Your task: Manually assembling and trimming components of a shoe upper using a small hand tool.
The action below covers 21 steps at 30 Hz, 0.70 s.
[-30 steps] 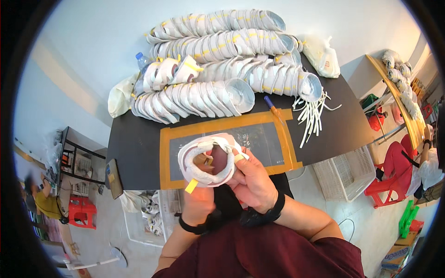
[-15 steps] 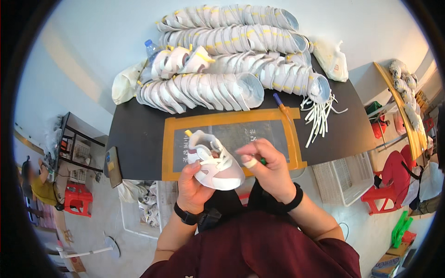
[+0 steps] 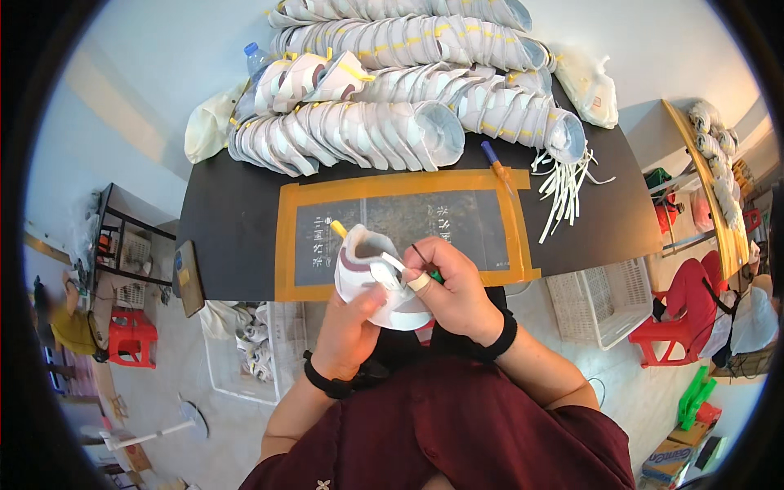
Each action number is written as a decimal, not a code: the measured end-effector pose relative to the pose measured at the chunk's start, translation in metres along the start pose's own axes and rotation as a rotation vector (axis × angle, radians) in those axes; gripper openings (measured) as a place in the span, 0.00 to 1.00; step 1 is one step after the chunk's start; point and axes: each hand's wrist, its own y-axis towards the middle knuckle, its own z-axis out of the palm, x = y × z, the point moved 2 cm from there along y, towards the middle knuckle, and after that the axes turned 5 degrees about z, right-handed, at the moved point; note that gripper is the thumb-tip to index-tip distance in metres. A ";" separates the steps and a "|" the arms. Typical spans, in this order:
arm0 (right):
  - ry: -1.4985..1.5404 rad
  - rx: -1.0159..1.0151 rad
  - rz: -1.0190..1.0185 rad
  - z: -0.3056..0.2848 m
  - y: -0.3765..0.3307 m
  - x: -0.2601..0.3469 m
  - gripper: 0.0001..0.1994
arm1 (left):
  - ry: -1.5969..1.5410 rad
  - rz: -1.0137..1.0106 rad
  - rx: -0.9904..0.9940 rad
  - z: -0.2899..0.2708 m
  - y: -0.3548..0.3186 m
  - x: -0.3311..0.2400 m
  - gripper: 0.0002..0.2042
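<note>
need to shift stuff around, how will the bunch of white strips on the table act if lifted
The white strips will probably flop, since they curve and splay. They look light, being thin, and might tangle where several cross.

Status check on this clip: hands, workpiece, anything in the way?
Left hand gripping pale shoe upper. Right hand at its front, holding thin tool, green part showing. Tool partly hidden by the grip.

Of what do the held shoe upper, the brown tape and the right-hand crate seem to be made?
Shoe upper: perhaps matt synthetic leather with textile lining; smooth whitish panels, soft-looking grey collar.
Tape: likely slightly shiny plastic film; flat amber strips.
Crate: probably rigid moulded plastic, dull off-white; regular perforated walls.
</note>
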 end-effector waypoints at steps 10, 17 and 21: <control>0.118 0.141 0.147 0.003 -0.001 -0.015 0.06 | -0.072 -0.119 -0.001 -0.011 0.009 -0.007 0.32; 0.062 0.097 0.114 0.005 -0.003 -0.014 0.06 | 0.029 -0.164 0.023 -0.013 0.007 -0.012 0.34; 0.042 0.066 0.086 0.007 -0.006 -0.015 0.06 | 0.111 -0.106 0.044 -0.007 0.003 -0.016 0.35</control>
